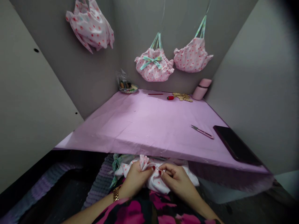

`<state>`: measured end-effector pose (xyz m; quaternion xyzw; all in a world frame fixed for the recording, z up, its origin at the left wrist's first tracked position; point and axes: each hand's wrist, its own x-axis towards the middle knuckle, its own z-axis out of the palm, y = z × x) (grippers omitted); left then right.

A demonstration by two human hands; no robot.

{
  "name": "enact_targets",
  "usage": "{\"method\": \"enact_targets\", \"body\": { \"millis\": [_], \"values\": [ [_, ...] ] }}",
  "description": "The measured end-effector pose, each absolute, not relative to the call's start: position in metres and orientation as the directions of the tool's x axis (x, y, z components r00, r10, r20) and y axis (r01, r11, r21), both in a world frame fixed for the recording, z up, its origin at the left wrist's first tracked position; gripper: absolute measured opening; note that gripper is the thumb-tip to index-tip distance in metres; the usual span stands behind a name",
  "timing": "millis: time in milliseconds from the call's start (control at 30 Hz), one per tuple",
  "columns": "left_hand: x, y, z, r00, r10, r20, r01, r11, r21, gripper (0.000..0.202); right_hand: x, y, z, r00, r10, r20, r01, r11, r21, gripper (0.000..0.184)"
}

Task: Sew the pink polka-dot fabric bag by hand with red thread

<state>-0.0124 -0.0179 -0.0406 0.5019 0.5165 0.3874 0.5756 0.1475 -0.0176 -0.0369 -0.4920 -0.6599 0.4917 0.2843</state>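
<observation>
A white cloth piece with pink dots (158, 184) lies bunched over my lap, just below the table's front edge. My left hand (138, 175) is closed on a gathered fold of it, thumb on top. Close beside it, my right hand (174, 175) pinches at the same cloth, thumb and forefinger together near the left thumb. Whether a needle or thread sits between the right fingertips is too small to tell. Green ribbon ties (116, 163) hang from the cloth's left side.
Thread snips (202, 132) and a dark phone (235, 144) lie on the pink-covered table (140, 124). Toward the back are a red thread spool (170, 98), a pencil (154, 94), small beige pieces (182, 97), a pink bottle (202, 89) and a woven tray (129, 89). Dotted cloth items (154, 71) hang above.
</observation>
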Motion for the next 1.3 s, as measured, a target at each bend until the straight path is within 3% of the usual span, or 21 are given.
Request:
{"method": "enact_targets", "body": {
  "millis": [300, 767, 1100, 1300],
  "values": [
    [-0.013, -0.016, -0.040, 0.205, 0.957, -0.207, 0.050, 0.201, 0.978, 0.011, 0.148, -0.017, -0.042, -0.340, 0.936, -0.090, 0.370, 0.045, -0.928, 0.014],
    [-0.011, -0.018, -0.045, 0.270, 0.919, -0.286, -0.226, 0.349, 0.910, 0.018, 0.153, -0.015, -0.053, -0.353, 0.931, -0.094, 0.215, -0.017, -0.977, 0.021],
    [-0.010, -0.019, -0.043, 0.319, 0.890, -0.325, -0.255, 0.411, 0.875, 0.017, 0.154, -0.013, -0.049, -0.432, 0.902, -0.018, 0.197, 0.075, -0.978, 0.022],
    [-0.010, -0.019, -0.040, 0.348, 0.881, -0.321, -0.224, 0.410, 0.884, 0.019, 0.150, -0.018, -0.052, -0.455, 0.889, -0.046, 0.169, 0.036, -0.985, 0.019]
  ]
}}
